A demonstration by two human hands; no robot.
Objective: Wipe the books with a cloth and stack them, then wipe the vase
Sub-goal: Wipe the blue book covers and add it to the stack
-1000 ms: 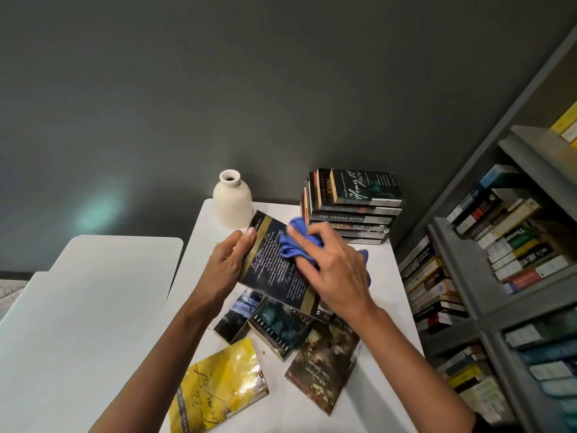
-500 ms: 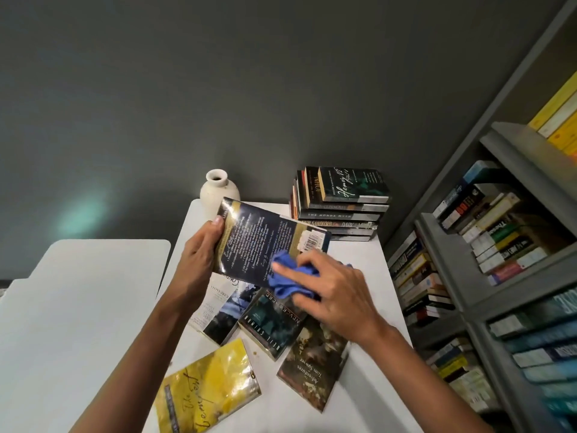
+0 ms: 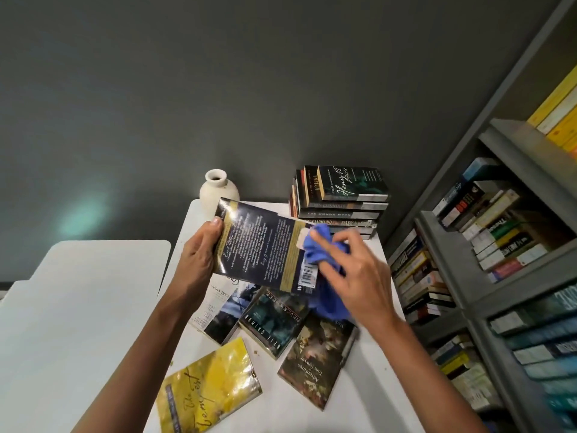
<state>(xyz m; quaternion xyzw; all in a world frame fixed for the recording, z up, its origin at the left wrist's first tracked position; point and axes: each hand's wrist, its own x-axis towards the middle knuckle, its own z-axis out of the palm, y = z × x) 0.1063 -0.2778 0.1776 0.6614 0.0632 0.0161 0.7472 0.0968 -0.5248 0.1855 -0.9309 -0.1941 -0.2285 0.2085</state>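
**One book under the cloth, four loose, vase waiting**

The left hand grips a dark paperback by its left edge, thumb on the back cover, and holds it tilted above the desk in the middle of the frame. The right hand bunches a blue cloth in curled fingers and presses it to the paperback's right end, by the barcode. The step in hand looks like wiping this cover.

A stack of books, several high, stands at the far end of the desk in the upper middle of the frame; these are most likely done. Four books lie loose and overlapping in the lower middle: a yellow book, a Tom Sawyer book, a Neverwhere book and a pale book. They probably need wiping and stacking. The cream vase stands at the desk's far left corner, just behind the paperback and apart from both hands, not yet wiped.

The vase's mouth is open; I cannot tell what is inside. The grey bookshelf along the right of the frame has compartments packed with books, some upright, some piled flat.
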